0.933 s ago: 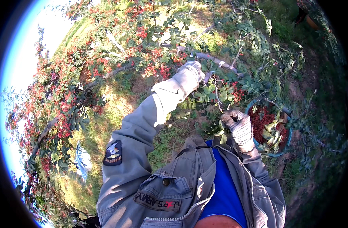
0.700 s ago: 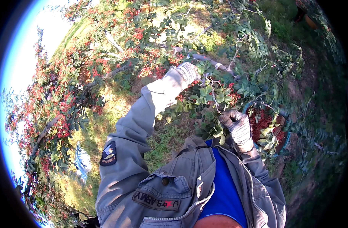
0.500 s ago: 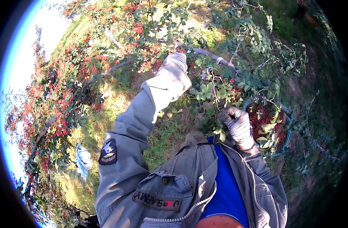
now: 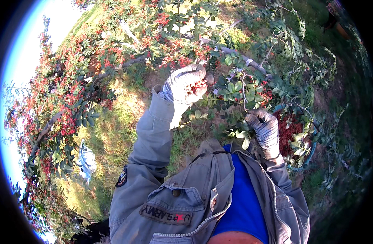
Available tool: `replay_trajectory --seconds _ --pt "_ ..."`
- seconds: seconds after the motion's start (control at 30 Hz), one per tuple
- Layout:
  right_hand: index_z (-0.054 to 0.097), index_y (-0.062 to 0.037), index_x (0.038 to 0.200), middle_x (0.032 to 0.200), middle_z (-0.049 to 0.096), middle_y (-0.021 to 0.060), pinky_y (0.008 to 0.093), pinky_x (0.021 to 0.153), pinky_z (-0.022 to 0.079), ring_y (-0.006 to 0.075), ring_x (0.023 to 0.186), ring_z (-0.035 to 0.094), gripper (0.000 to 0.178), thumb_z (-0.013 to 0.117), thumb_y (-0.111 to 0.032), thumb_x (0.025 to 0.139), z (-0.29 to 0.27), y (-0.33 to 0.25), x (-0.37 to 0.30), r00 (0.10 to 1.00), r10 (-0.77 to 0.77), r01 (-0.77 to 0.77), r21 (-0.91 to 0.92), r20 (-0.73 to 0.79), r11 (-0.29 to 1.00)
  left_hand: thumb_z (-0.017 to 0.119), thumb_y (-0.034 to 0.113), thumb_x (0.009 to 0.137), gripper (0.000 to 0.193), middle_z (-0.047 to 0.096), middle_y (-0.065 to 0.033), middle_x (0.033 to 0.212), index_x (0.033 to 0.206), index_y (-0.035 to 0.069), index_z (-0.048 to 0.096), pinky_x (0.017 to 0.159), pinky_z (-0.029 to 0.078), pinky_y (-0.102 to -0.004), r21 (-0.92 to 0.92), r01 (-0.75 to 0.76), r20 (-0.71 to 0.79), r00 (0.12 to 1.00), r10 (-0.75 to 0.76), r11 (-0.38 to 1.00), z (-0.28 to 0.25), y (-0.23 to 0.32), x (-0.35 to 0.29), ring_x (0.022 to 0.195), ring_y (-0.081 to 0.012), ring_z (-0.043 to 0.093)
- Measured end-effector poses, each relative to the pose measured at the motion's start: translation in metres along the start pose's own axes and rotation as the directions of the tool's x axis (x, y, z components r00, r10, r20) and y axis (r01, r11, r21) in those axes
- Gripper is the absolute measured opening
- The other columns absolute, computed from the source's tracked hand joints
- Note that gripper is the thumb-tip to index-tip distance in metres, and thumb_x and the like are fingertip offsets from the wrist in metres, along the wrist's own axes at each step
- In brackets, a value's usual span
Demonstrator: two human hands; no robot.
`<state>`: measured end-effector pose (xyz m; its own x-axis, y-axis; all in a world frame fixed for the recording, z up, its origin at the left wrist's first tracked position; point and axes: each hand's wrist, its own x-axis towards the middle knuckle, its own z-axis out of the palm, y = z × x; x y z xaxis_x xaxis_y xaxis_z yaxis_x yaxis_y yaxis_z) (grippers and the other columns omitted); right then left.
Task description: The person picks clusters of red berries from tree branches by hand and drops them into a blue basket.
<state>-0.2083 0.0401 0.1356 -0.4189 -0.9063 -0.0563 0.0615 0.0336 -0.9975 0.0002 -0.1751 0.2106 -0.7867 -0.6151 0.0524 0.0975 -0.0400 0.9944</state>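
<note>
My left hand (image 4: 179, 86), in a pale striped glove, is turned with its fingers curled around a small bunch of red berries (image 4: 196, 87). It sits just below red berry clusters (image 4: 176, 60) on the bush. Lower and to the right, my right hand (image 4: 264, 127), in a dark-stained striped glove, is closed with thumb and fingertips together on a thin leafy twig (image 4: 244, 95). That twig rises from the fingertips toward a thicker branch (image 4: 235, 53). Green leaves (image 4: 242, 136) hang beside the right hand.
Right of my right hand stands a blue-rimmed container (image 4: 312, 152) holding many red berries (image 4: 287, 132) and some leaves. Berry-laden branches (image 4: 68, 105) spread across the left. A pale blue plastic piece (image 4: 86, 160) lies by them. Grass (image 4: 121, 134) covers the ground.
My left hand has drawn down from the berry clusters and turned, so the berries in it now show. My right hand has shifted slightly right, still at the twig.
</note>
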Motion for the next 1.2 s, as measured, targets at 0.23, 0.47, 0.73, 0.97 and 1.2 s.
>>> replay_trajectory --seconds 0.23,0.47,0.73,0.97,1.2 --pt "0.062 0.0021 0.108 0.087 0.068 0.01 0.0225 0.06 0.049 0.0144 0.069 0.065 0.025 0.061 -0.016 0.09 0.018 -0.013 -0.026 0.994 0.078 -0.051 0.31 -0.075 0.949 0.063 0.015 0.086 0.019 0.059 -0.0145 0.075 0.1 0.005 0.056 0.038 0.034 -0.0237 -0.595 0.237 0.185 0.97 -0.156 0.768 0.047 -0.009 -0.095 0.045 -0.0124 0.045" --pt "0.061 -0.0003 0.11 0.093 0.069 0.0049 0.0188 0.052 0.04 0.0033 0.061 0.052 0.026 0.065 -0.012 0.087 0.004 0.015 -0.063 0.923 0.159 -0.079 0.231 -0.351 0.97 0.061 0.012 0.081 0.028 0.064 -0.0143 0.089 0.104 -0.003 0.06 0.076 0.049 -0.0345 -0.63 0.514 0.188 0.829 -0.527 0.582 0.042 -0.156 -0.134 0.085 -0.0237 0.061" --pt "0.067 0.0 0.101 0.081 0.067 0.0038 0.0216 0.054 0.043 0.0059 0.06 0.054 0.021 0.065 -0.016 0.087 -0.008 0.06 -0.142 0.88 0.21 -0.213 0.04 -0.427 0.976 0.058 0.018 0.083 0.02 0.064 -0.0119 0.083 0.092 0.0 0.061 0.07 0.055 -0.0404 -0.566 0.824 0.469 0.294 -0.833 -0.028 0.116 -0.295 -0.116 0.075 -0.0267 0.064" --pt "0.065 0.0007 0.099 0.078 0.068 0.007 0.0215 0.048 0.04 0.0064 0.052 0.051 0.022 0.06 -0.019 0.091 -0.055 0.084 -0.175 0.844 0.3 -0.254 0.162 -0.444 0.953 0.05 0.03 0.091 0.029 0.066 -0.012 0.09 0.101 0.005 0.061 0.067 0.055 -0.0422 -0.621 0.716 0.348 0.616 -0.707 0.318 0.259 -0.32 -0.01 0.08 -0.0285 0.065" --pt "0.068 -0.0016 0.098 0.077 0.065 0.001 0.0215 0.059 0.044 0.006 0.064 0.053 0.02 0.066 -0.018 0.087 -0.087 0.134 -0.178 0.841 0.356 -0.357 0.077 -0.407 0.931 0.055 0.059 0.084 0.069 0.054 -0.0118 0.123 0.134 0.013 0.045 0.088 0.044 -0.0467 -0.679 0.66 0.376 0.689 -0.619 0.322 0.361 -0.436 0.076 0.107 -0.0315 0.05"
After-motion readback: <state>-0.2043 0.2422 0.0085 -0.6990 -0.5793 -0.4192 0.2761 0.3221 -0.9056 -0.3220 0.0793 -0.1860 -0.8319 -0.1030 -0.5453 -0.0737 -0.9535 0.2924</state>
